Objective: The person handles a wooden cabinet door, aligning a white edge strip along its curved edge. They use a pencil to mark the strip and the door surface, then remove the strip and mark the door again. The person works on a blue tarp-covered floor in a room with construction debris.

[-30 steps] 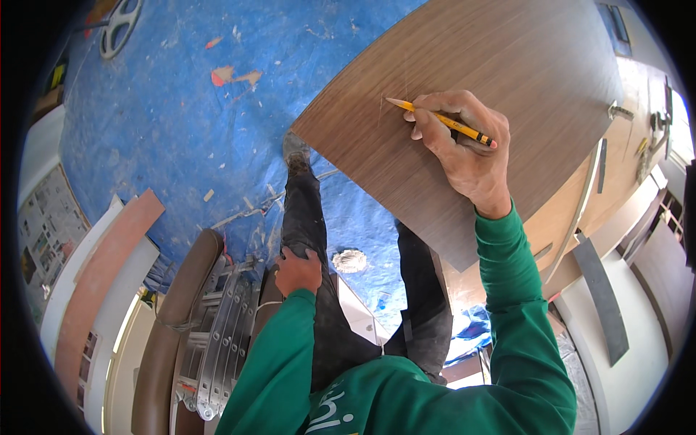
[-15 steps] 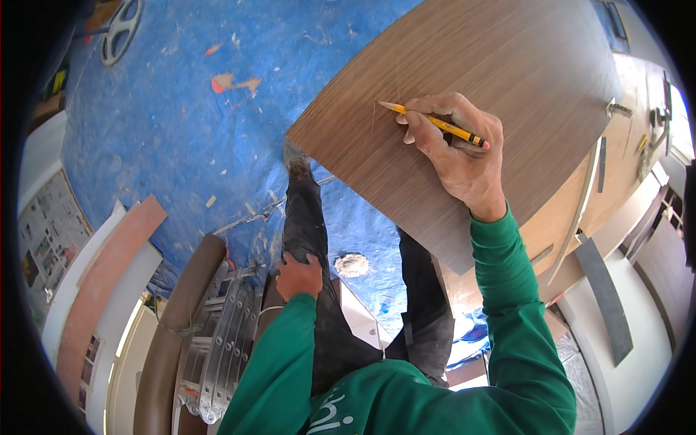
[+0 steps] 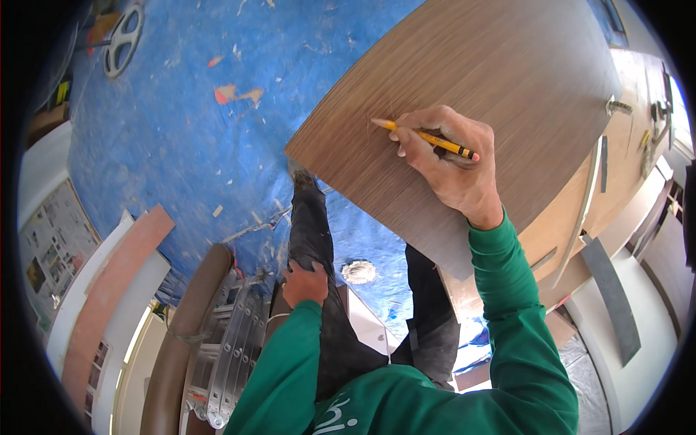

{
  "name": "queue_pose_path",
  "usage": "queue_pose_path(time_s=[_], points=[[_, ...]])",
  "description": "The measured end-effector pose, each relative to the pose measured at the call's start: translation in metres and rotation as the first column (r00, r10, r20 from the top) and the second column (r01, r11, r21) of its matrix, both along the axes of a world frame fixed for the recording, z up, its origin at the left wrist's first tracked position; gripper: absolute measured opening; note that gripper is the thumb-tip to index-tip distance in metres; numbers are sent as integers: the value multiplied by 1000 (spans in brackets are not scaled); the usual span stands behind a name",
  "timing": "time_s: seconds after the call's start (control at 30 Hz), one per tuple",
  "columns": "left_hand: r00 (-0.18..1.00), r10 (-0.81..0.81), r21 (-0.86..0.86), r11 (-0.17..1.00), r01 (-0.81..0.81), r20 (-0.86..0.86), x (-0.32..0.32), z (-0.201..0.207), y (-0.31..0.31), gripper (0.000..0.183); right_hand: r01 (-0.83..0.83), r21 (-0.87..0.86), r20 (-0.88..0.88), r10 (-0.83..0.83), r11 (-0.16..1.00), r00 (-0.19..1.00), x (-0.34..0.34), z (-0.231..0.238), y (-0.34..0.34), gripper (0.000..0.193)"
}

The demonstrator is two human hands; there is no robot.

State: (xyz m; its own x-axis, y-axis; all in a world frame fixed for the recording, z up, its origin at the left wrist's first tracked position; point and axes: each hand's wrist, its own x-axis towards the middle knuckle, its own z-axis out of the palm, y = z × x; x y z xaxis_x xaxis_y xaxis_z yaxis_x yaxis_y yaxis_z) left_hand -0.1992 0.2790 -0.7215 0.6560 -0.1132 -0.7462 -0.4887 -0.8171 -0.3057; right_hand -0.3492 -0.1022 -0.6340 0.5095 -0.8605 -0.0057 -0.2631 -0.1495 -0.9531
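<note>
My right hand [image 3: 454, 161] is closed round a yellow pencil [image 3: 439, 142] with a pink eraser. Its sharpened tip points left and meets, or nearly meets, a brown wood-grain panel [image 3: 522, 94], close to a thin pencil line on the surface. The heel of this hand is over the panel; whether it rests there I cannot tell. Down on my left knee lies my left hand [image 3: 304, 283], empty, its fingers draped over the black trouser leg [image 3: 312, 232].
Blue sheeting [image 3: 181, 145] covers the floor. An aluminium ladder [image 3: 233, 355] and a brown roll [image 3: 190, 326] lie at the lower left beside a reddish board [image 3: 116, 290]. To the right, a lighter wood surface [image 3: 616, 167] carries strips, with a grey strip [image 3: 611, 297] nearer me.
My right hand has moved slightly toward me on the panel, bringing the pencil tip down along the thin line. The left hand stays on my knee, and the whole view has shifted a little.
</note>
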Motion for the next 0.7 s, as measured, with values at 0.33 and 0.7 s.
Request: queue_pose_path(time_s=[0.33, 0.7], points=[[999, -29, 7, 1000, 29, 27, -3, 0, 6, 84, 5, 19, 6, -5, 1000, 1000, 1, 4, -1, 13], [999, -32, -31, 999, 33, 28, -2, -5, 10, 82, -25, 13, 15, 25, 1000, 1000, -1, 5, -2, 11]])
